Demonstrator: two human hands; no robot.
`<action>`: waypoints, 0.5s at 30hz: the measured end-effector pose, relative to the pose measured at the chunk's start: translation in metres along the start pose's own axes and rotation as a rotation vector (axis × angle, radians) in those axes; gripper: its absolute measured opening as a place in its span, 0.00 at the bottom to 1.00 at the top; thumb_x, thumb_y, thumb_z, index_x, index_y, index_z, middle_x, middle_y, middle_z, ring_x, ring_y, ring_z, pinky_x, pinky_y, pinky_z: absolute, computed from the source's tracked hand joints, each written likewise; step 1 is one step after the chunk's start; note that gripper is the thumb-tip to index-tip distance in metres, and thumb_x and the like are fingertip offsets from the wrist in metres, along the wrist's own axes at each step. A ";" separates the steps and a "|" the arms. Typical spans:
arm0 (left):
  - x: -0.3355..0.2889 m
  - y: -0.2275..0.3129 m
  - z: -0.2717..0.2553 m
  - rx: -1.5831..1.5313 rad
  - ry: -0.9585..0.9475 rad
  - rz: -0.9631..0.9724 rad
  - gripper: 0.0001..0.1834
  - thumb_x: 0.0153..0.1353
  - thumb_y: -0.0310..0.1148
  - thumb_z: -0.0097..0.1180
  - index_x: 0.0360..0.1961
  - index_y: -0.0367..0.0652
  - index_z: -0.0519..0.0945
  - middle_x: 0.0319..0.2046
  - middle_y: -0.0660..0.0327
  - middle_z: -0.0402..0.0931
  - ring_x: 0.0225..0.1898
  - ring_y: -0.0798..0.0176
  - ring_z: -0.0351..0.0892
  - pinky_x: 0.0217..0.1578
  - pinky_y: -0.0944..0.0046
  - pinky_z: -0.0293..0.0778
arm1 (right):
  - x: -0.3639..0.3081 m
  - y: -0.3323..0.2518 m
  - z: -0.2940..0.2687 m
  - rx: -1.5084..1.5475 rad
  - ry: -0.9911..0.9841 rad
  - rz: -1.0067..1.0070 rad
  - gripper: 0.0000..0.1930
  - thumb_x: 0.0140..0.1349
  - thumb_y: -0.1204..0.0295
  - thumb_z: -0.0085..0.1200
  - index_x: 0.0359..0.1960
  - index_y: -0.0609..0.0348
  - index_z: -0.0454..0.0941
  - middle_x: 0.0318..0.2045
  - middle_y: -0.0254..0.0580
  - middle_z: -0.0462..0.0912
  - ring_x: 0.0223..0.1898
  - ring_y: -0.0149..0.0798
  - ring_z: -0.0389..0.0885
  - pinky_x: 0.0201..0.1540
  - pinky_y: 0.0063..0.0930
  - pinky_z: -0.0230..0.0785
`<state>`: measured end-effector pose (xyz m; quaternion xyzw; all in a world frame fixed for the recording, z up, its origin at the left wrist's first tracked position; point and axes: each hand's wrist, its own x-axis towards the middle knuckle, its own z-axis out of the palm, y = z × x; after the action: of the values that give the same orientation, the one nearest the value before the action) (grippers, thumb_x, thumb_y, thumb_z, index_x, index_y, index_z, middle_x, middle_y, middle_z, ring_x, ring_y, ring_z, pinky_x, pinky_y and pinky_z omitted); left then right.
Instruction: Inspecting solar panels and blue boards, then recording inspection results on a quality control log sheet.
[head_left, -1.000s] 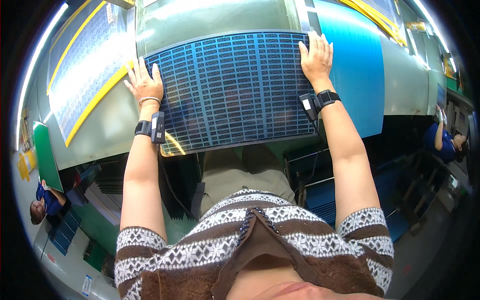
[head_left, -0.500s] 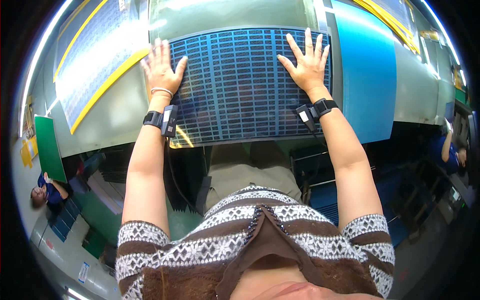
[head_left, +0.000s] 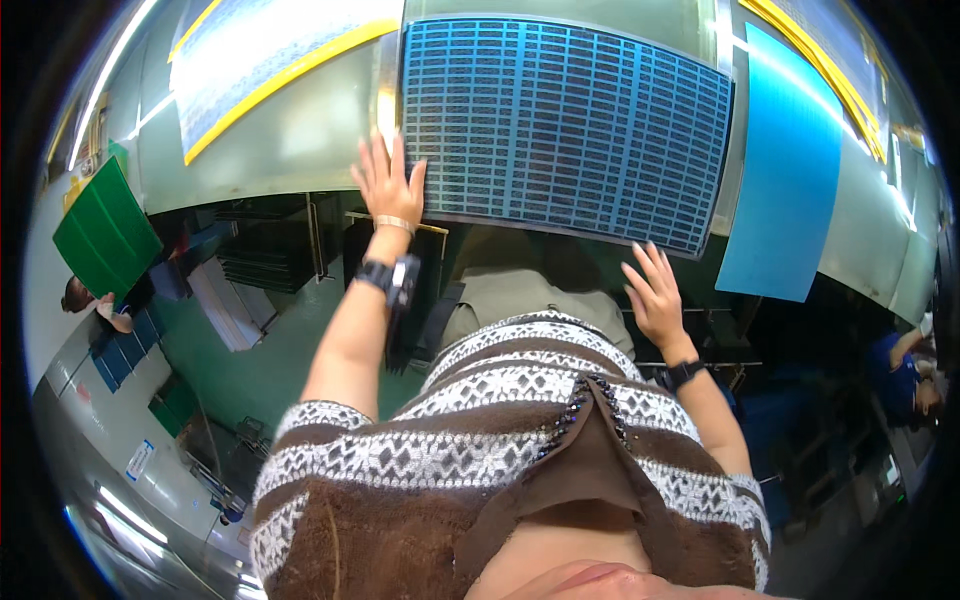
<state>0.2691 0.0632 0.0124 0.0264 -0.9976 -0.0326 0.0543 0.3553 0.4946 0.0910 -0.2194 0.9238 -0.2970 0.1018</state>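
A large dark panel with a blue grid of small rectangles (head_left: 565, 125) lies flat on the glassy table (head_left: 290, 150), its near edge at the table's front. My left hand (head_left: 388, 192) is open beside the panel's near left corner, fingers stretched forward and thumb by its edge. I cannot tell whether it touches the panel. My right hand (head_left: 657, 300) is lower, just in front of the panel's near right part. Its fingers are apart and slightly bent, and nothing shows in them. Both wrists carry black strapped devices.
Right of the panel, a plain blue sheet (head_left: 780, 180) overhangs the table edge. A yellow-edged sheet (head_left: 270, 80) lies to the left under glare. At far left a person holds up a green board (head_left: 108, 230); another person (head_left: 905, 370) is at far right. Dark racked sheets (head_left: 265, 245) stand below the table.
Both hands have come off the panel's top and drawn back toward me, the right one further. The view has shifted, so the panel appears higher and further right.
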 end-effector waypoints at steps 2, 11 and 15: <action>-0.052 -0.003 -0.006 -0.035 0.057 -0.214 0.36 0.62 0.54 0.47 0.67 0.50 0.58 0.68 0.51 0.48 0.69 0.42 0.43 0.61 0.34 0.44 | -0.034 0.008 0.000 0.019 0.134 0.231 0.12 0.59 0.75 0.53 0.44 0.59 0.77 0.48 0.45 0.78 0.53 0.47 0.74 0.54 0.40 0.67; -0.069 -0.002 0.005 -1.457 -0.264 -1.075 0.17 0.62 0.47 0.56 0.32 0.41 0.78 0.28 0.64 0.80 0.32 0.69 0.79 0.32 0.70 0.70 | -0.031 0.082 0.023 1.130 0.479 1.051 0.17 0.64 0.55 0.52 0.39 0.58 0.73 0.36 0.37 0.79 0.37 0.32 0.79 0.36 0.24 0.71; -0.073 -0.016 0.019 -1.304 -0.300 -0.967 0.17 0.62 0.47 0.55 0.28 0.43 0.77 0.25 0.63 0.79 0.28 0.68 0.79 0.32 0.67 0.73 | -0.024 0.084 0.028 1.523 0.579 0.927 0.07 0.64 0.66 0.53 0.38 0.54 0.73 0.33 0.34 0.81 0.36 0.32 0.81 0.38 0.25 0.72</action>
<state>0.3403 0.0524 -0.0157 0.4113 -0.6537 -0.6281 -0.0949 0.3567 0.5526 0.0202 0.3787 0.4650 -0.7949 0.0923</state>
